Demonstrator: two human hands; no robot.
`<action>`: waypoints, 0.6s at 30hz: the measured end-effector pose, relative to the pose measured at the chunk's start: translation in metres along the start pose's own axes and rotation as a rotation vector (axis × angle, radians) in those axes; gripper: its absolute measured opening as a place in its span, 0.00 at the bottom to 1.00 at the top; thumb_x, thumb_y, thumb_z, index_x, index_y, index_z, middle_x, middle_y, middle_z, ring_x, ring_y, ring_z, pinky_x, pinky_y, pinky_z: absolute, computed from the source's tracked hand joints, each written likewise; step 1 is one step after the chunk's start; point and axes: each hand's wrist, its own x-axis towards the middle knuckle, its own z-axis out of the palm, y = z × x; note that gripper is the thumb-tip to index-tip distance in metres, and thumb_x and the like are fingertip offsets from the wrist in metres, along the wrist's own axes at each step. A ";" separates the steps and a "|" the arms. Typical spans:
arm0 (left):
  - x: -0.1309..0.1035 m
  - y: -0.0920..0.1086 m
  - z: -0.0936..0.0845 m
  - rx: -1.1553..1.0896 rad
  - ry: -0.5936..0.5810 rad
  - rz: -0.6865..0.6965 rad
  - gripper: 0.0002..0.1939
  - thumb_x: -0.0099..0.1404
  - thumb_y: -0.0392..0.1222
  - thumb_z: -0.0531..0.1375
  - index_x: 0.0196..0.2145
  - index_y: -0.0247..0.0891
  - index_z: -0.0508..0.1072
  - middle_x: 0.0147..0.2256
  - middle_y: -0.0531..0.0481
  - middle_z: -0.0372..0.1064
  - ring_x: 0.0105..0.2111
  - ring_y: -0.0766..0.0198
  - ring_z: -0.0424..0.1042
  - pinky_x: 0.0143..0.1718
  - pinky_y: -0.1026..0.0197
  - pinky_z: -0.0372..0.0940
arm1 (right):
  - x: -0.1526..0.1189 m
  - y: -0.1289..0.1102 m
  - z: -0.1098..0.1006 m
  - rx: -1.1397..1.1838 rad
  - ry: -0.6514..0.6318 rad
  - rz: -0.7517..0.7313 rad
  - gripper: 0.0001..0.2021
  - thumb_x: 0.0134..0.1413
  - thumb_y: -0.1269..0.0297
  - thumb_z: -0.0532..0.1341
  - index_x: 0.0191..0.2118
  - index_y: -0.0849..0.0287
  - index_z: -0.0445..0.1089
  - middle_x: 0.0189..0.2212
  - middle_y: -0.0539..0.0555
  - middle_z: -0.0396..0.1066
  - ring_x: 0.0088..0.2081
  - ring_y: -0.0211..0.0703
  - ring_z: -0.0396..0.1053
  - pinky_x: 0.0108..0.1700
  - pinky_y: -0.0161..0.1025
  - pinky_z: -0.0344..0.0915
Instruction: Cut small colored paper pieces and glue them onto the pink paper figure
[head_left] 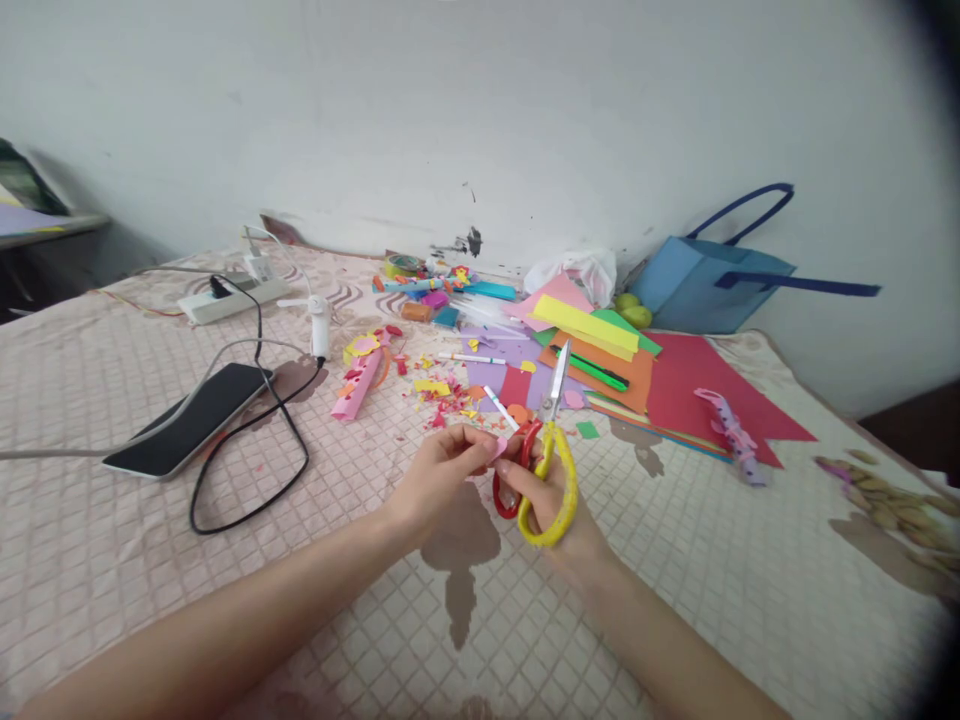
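Note:
My left hand (454, 460) pinches a small pink piece of paper (501, 447) between thumb and fingers. Close beside it, my right hand (551, 490) has its fingers through a pair of scissors (553, 400) with one yellow and one red handle; the blades point up and away from me. The right thumb and fingertips come near the pink piece, and I cannot tell whether they touch it. Just beyond the hands lie a white marker (501, 408), an orange paper piece (519, 413) and small paper scraps (450, 405). A green paper piece (588, 430) rests to the right.
Coloured paper sheets (720, 400) with a green cutter (592, 368) lie at the back right, before a blue bag (705, 285). A decorated pink paper tube (360, 385) stands left of the scraps. Farther left are a black tablet-like slab (195, 420), cables and a power strip (232, 300).

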 end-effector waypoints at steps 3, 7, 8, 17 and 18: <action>0.001 -0.001 -0.001 0.000 0.000 0.003 0.10 0.58 0.45 0.60 0.28 0.34 0.69 0.28 0.50 0.68 0.31 0.66 0.66 0.40 0.59 0.60 | 0.000 -0.001 0.001 0.043 -0.006 -0.007 0.10 0.42 0.63 0.66 0.30 0.59 0.66 0.19 0.44 0.63 0.19 0.32 0.59 0.21 0.31 0.56; 0.000 0.000 0.000 -0.002 0.001 -0.002 0.10 0.57 0.45 0.61 0.28 0.35 0.69 0.28 0.50 0.68 0.30 0.67 0.66 0.39 0.60 0.60 | -0.001 -0.003 0.005 0.071 0.007 -0.020 0.10 0.41 0.64 0.66 0.29 0.58 0.66 0.23 0.46 0.67 0.24 0.34 0.63 0.25 0.31 0.59; 0.000 0.001 0.001 0.000 0.003 -0.008 0.10 0.57 0.45 0.61 0.27 0.35 0.69 0.28 0.50 0.68 0.30 0.67 0.66 0.39 0.60 0.60 | -0.001 -0.004 0.005 0.068 0.008 -0.018 0.09 0.41 0.64 0.66 0.29 0.58 0.66 0.23 0.46 0.67 0.24 0.34 0.63 0.25 0.31 0.59; 0.001 0.007 -0.004 0.047 -0.095 0.071 0.10 0.59 0.45 0.59 0.29 0.34 0.69 0.26 0.52 0.66 0.29 0.67 0.64 0.36 0.62 0.59 | 0.001 -0.005 -0.001 0.011 -0.020 0.047 0.13 0.49 0.55 0.62 0.26 0.60 0.66 0.12 0.44 0.57 0.15 0.30 0.54 0.17 0.30 0.50; 0.001 0.010 -0.004 0.051 -0.133 0.096 0.10 0.60 0.45 0.58 0.29 0.34 0.69 0.26 0.52 0.65 0.29 0.68 0.64 0.36 0.62 0.59 | 0.001 -0.006 -0.001 0.018 -0.051 0.077 0.15 0.50 0.53 0.60 0.25 0.60 0.67 0.11 0.44 0.57 0.14 0.30 0.53 0.17 0.30 0.50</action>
